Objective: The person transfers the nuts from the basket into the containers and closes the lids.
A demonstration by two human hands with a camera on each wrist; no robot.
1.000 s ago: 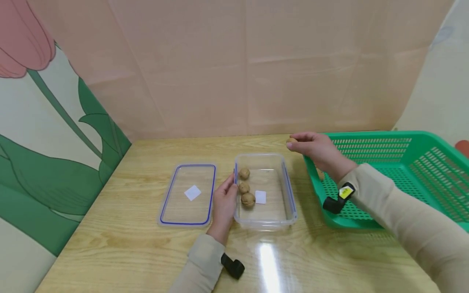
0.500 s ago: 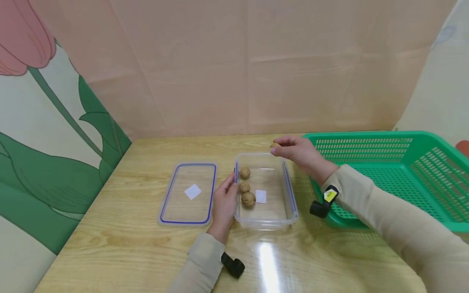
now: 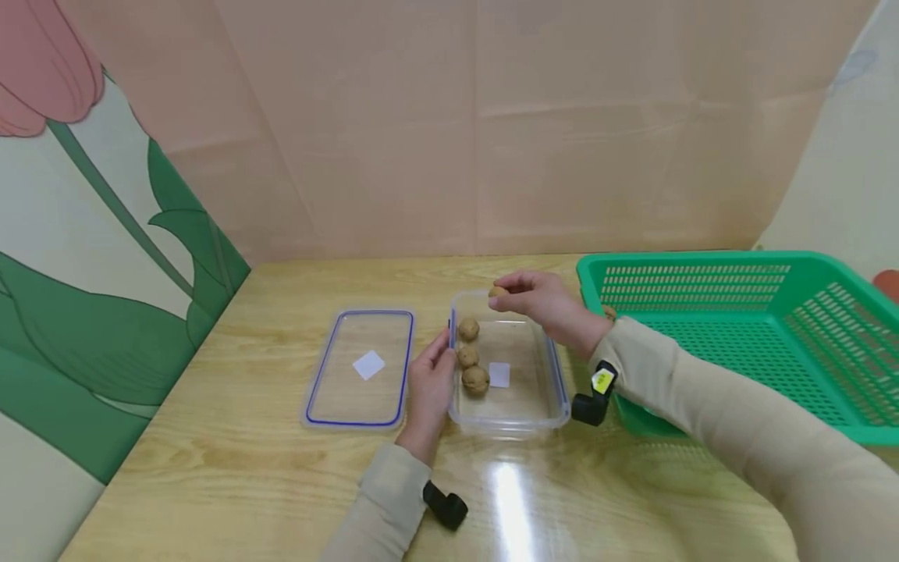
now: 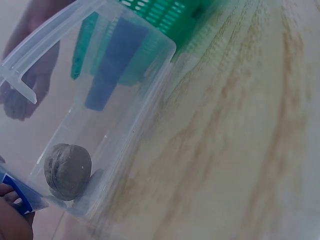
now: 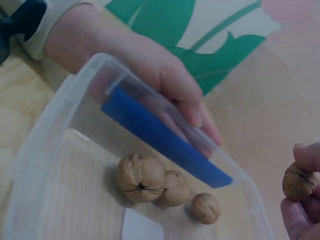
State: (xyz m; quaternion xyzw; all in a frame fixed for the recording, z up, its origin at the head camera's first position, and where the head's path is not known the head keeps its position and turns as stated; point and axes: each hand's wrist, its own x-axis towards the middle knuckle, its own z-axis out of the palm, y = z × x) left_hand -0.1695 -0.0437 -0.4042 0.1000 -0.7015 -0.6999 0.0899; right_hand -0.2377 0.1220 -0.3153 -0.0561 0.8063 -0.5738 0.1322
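Right hand [image 3: 546,306] is the big mover here. One second back it's up by the far left corner of the green basket [image 3: 593,285], then at the far right corner of the clear box [image 3: 509,425], and now it's over the box's far end, the pinched walnut [image 3: 497,292] sliding left along with it. The sleeve [image 3: 709,398] swings left too, so the black wrist device [image 3: 591,402] goes from over the basket to the gap between basket and box. More of the basket's left rim shows now.
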